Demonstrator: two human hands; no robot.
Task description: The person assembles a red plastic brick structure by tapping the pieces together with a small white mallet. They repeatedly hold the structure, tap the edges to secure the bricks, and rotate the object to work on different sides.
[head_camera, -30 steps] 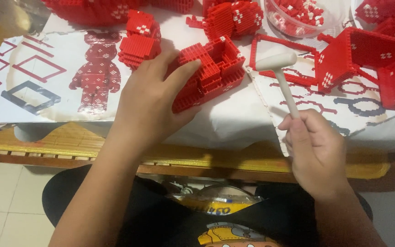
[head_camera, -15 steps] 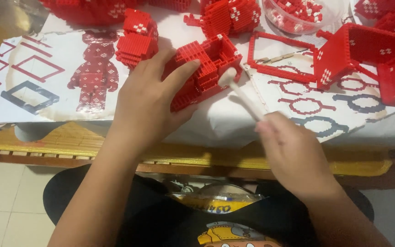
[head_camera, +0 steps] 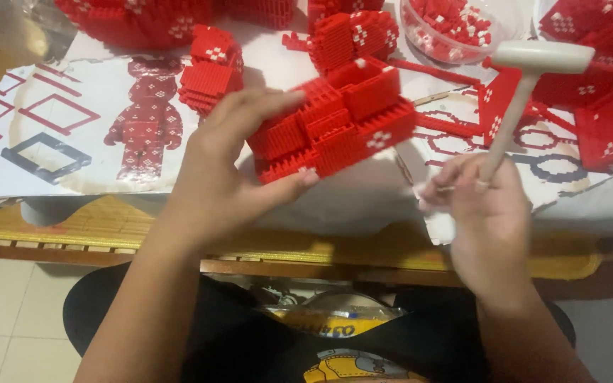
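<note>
My left hand [head_camera: 225, 170] grips a red block assembly [head_camera: 335, 124] of small bricks, lifted a little above the table edge, thumb under it and fingers over its left end. My right hand [head_camera: 480, 213] holds a small white hammer [head_camera: 516, 92] by its handle, head up and to the right of the assembly, not touching it. More red brick sections lie around: a small stack [head_camera: 211, 71] behind my left hand and a larger piece [head_camera: 352, 32] at the top middle.
Printed instruction sheets [head_camera: 72, 128] with red figure drawings cover the table. A clear bowl [head_camera: 452, 28] of loose red bricks stands at the top. Red framed panels [head_camera: 604, 106] lie at the right. A plastic bag [head_camera: 335, 323] rests in my lap below the wooden table edge [head_camera: 108, 234].
My left hand has lifted and turned the red assembly toward me. My right hand swung the hammer in against the assembly, then back up and to the right.
</note>
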